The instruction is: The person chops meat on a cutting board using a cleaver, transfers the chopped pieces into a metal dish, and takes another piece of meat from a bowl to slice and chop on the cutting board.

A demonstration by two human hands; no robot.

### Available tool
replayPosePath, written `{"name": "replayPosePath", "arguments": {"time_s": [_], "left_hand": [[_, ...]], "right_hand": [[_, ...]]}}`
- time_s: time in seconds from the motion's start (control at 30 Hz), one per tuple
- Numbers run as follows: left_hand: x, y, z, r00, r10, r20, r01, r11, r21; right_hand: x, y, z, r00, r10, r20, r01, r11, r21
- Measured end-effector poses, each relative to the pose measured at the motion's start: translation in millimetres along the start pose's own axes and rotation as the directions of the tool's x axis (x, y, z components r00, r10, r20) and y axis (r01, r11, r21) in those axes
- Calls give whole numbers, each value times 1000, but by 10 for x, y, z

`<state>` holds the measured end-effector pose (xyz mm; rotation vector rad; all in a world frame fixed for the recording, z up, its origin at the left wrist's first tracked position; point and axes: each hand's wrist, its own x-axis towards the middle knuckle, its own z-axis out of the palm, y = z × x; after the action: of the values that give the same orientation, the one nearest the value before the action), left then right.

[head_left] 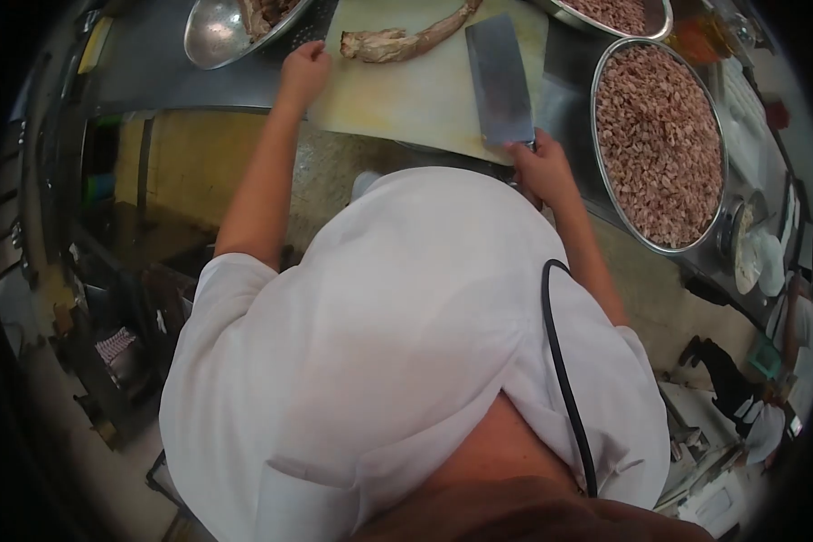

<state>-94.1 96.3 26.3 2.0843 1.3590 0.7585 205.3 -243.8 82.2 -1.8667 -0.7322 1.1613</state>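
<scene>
My right hand is closed around the handle of a cleaver. Its broad dark blade lies over the right part of a pale cutting board, edge lines running away from me. A long, curved brown piece of cooked meat rests across the far side of the board, left of the blade and apart from it. Beside the board's left edge is my left hand, near the thick end of the meat. Its fingers are curled together, and whether anything is inside them is hidden.
An oval metal tray of finely chopped meat stands to the right, with a second tray beyond it. At the far left sits a metal bowl with more meat. A person in white is at the right edge.
</scene>
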Motion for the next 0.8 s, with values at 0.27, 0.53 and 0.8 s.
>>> {"name": "replayPosePath", "arguments": {"time_s": [0.27,0.53,0.8], "left_hand": [[161,524,334,902,363,233,-416,876,245],[82,727,26,844,94,528,-297,901,315],[41,542,20,847,220,484,-322,936,138]], "right_hand": [[-22,-209,92,998,18,-59,-24,996,-91],[-29,-381,361,975,42,-216,-82,980,-183],[-359,-1183,808,856,-371,-359,250,906,-341]]}}
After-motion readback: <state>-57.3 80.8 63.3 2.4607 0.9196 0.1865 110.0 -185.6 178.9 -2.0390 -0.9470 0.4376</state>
